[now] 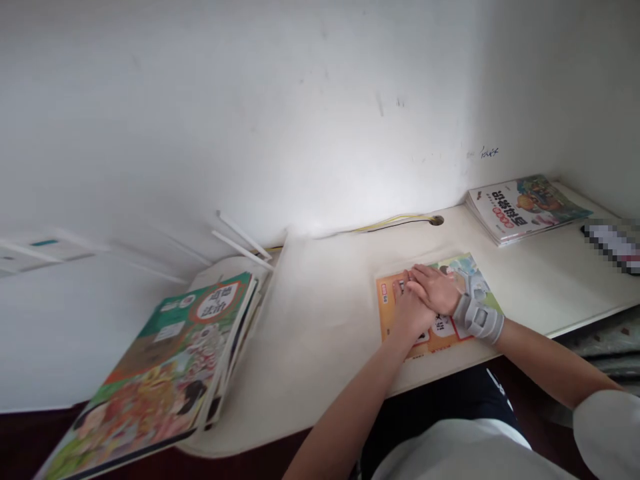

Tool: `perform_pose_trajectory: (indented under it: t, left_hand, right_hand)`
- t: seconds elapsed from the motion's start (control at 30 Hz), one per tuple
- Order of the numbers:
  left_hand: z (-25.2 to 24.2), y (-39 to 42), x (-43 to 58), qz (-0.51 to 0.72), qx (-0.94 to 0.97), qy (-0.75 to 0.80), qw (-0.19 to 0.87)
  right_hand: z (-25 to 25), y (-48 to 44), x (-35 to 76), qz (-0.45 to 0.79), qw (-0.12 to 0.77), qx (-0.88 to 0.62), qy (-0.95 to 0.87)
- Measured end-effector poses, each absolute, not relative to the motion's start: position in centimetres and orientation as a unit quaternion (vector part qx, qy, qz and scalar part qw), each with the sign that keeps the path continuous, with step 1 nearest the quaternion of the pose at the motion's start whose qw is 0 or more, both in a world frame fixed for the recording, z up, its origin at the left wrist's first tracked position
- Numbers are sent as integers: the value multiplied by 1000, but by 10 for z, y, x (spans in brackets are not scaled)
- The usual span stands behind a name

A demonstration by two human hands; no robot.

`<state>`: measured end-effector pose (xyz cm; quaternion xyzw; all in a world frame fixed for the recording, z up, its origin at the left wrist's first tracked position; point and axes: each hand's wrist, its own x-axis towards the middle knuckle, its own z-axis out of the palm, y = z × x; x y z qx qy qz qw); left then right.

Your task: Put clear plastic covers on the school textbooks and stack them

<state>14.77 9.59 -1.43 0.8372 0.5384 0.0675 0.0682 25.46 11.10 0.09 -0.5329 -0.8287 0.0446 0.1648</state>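
Note:
An orange and green picture book (463,273) lies flat on the white desk (325,320) near its front edge. My left hand (407,308) rests palm down on the book's cover, fingers stretched flat. My right hand (436,287), with a grey strap around the wrist, lies across the back of my left hand, its fingers also flat. Neither hand grips anything.
A leaning stack of colourful books (185,360) sits at the desk's left, beside white rack rods (243,240). Another book pile (525,207) lies at the back right by the wall. A cable runs into a desk hole (436,220). A blurred dark object (613,243) is far right.

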Motion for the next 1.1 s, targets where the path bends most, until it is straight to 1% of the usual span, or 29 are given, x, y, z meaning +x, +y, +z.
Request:
perform_pose_trajectory:
  t: [0.07, 0.13, 0.27, 0.37, 0.57, 0.67, 0.73, 0.77, 0.9, 1.1]
  left_hand:
    - [-14, 95, 144, 63, 836, 543, 55]
    - [-14, 94, 138, 56, 829, 555, 37]
    - [-14, 94, 127, 53, 813, 580, 22]
    - [-13, 96, 121, 51, 809, 586, 13]
    - [-15, 101, 92, 20, 762, 647, 17]
    - [-18, 101, 80, 36, 741, 670, 32]
    - [-20, 102, 78, 76, 725, 682, 53]
    - [-20, 102, 78, 115, 712, 688, 76]
    - [-15, 110, 77, 287, 637, 687, 198]
    - [-6, 123, 67, 400, 565, 662, 288]
  right_hand:
    - [-9, 109, 257, 63, 168, -547, -817]
    - [-14, 109, 267, 60, 147, -560, -813]
    - [-17, 108, 291, 30, 96, -564, -819]
    - [-19, 107, 308, 3, 79, -581, -810]
    - [-27, 110, 337, -32, 85, -608, -789]
    - [-33, 111, 348, -33, 92, -619, -779]
    - [-36, 112, 352, -33, 97, -627, -773]
    - [-37, 113, 354, -36, 100, -629, -770]
    - [-34, 119, 357, -56, 107, -626, -771]
    - [-22, 128, 348, -94, 116, -572, -807]
